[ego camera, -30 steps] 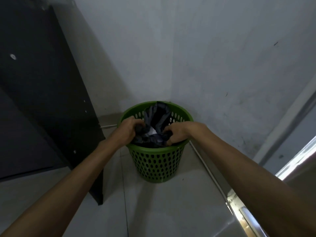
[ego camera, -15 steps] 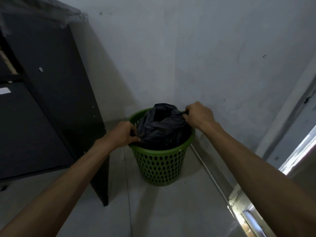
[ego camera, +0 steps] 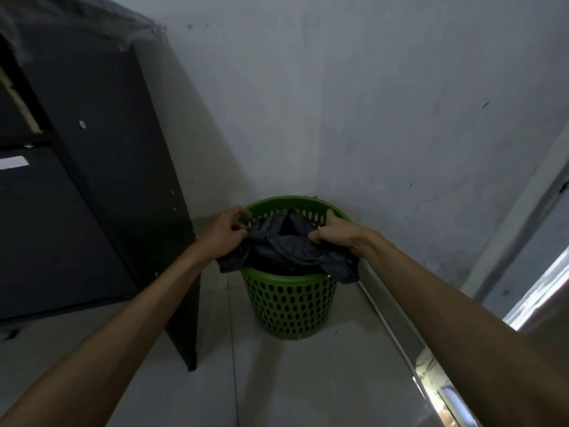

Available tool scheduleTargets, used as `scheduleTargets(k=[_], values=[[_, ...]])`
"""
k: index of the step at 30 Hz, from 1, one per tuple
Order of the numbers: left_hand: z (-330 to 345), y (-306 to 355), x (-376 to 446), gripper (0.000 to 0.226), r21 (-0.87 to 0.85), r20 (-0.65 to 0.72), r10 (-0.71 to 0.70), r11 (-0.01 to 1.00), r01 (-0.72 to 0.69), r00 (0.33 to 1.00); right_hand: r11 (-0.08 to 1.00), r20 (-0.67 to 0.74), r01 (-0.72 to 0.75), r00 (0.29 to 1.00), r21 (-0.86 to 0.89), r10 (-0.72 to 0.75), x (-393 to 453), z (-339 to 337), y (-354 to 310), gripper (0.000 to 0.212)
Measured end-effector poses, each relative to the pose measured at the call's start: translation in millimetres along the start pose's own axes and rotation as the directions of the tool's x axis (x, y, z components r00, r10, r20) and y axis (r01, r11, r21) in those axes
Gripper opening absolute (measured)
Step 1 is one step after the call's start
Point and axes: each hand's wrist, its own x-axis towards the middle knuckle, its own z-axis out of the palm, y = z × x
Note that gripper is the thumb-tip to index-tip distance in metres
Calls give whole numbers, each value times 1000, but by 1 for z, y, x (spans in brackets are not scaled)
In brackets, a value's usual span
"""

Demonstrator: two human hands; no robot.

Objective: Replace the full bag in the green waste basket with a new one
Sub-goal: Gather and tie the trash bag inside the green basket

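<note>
Your left hand (ego camera: 226, 231) pinches the dark bag (ego camera: 288, 248) at its left edge, and your right hand (ego camera: 334, 232) grips its right edge. The crumpled bag sits in the green basket (ego camera: 289, 306), spilling over the rim. A black cabinet (ego camera: 92, 186) stands close on the left, walls behind.

Left hand (ego camera: 226, 231), right hand (ego camera: 334, 232) both gripping
</note>
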Motion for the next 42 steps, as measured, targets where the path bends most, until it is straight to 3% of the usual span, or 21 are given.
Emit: scheduleTargets(k=[2, 4, 7, 9, 10, 12, 14, 16, 19, 21, 23, 25, 30, 34, 37, 40, 41, 42], values=[[1, 4, -2, 43, 65, 48, 42, 997, -45, 998, 997, 9, 64, 998, -45, -64, 3, 4, -1, 83], [6, 6, -3, 39, 120, -17, 38, 992, -35, 999, 966, 72, 127, 991, -227, -114, -2, 14, -6, 72], [7, 2, 2, 28, 92, -162, -47, 994, 62, 986, 798, 105, 188, 982, -573, -156, -1, 29, -7, 89], [6, -1, 8, 15, -40, -227, -90, 996, 83, 970, 694, 90, 292, 946, -658, -313, 4, 37, -5, 66], [6, -3, 10, 23, -145, -236, -100, 987, 67, 967, 696, 76, 333, 925, -636, -373, 6, 37, -4, 49], [6, -6, 5, 60, -298, -260, -57, 954, -24, 964, 777, 9, 327, 924, -539, -382, 8, 32, -7, 31], [12, -16, -10, 96, -222, -351, 36, 968, -121, 936, 823, -95, 278, 924, -495, -369, 11, 25, -7, 29], [24, -31, -28, 118, -68, -396, 79, 991, -115, 915, 854, -150, 267, 919, -446, -366, 13, 20, -3, 36], [36, -57, -33, 117, 146, -340, 42, 989, 8, 940, 881, -76, 285, 939, -377, -336, 12, 19, 3, 35], [41, -63, -26, 104, 293, -283, 107, 956, -21, 953, 896, -18, 272, 955, -352, -297, 13, 20, 6, 32], [44, -52, -18, 84, 294, -266, 147, 953, -65, 953, 894, 32, 261, 963, -365, -268, 15, 22, 3, 34], [51, -37, -8, 65, 216, -243, 149, 972, -97, 959, 875, 97, 262, 965, -408, -244, 15, 26, -1, 37], [68, -11, 21, 55, -135, -139, 67, 987, -86, 988, 831, 203, 306, 950, -464, -236, 15, 44, -2, 36], [79, 19, 25, 46, -327, -247, -48, 944, -36, 968, 817, 222, 296, 952, -494, -210, 15, 54, 1, 35], [81, 31, 28, 39, -542, -172, -245, 832, 116, 954, 883, 108, 245, 969, -401, -220, 16, 52, 6, 31], [78, 37, 30, 48, -741, -8, -369, 626, 242, 929, 944, -38, 230, 969, -237, -246, 13, 50, 10, 96], [76, 39, 29, 51, -799, 62, -368, 539, 267, 928, 940, -54, 254, 961, -229, -273, 12, 52, 11, 102], [74, 40, 28, 53, -839, 111, -340, 471, 272, 934, 926, -71, 286, 948, -244, -312, 15, 53, 12, 93]])
